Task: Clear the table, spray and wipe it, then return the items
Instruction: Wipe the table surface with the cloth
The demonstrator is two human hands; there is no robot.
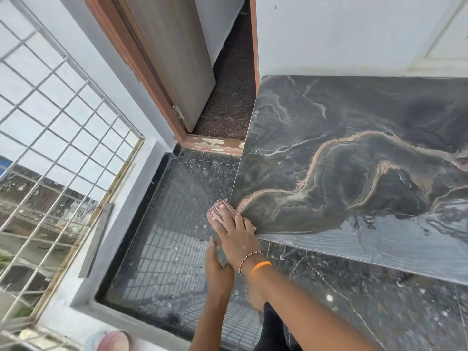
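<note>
Cloth [219, 213], pink, waffle-textured: at the near left corner of the table [354, 153], half over the edge. Right hand [236, 233]: fingers straight, pressing the cloth flat onto the corner. Left hand [217, 268]: just below the corner, open, palm seemingly cupped to catch what is swept off; blur makes this uncertain.

Table: dark marble slab with tan veining, bare of items, streaked wet along the near edge.

Step in hand, by judgement: wiping. Done well, strokes run toward the corner with even flat pressure, overlapping the wet streaks, debris drawn into the waiting palm rather than onto the floor [172, 224].

Surroundings: door [174, 59] ajar behind the table's left end; window grille [58, 117] on the left. Nothing obstructs the wipe.
</note>
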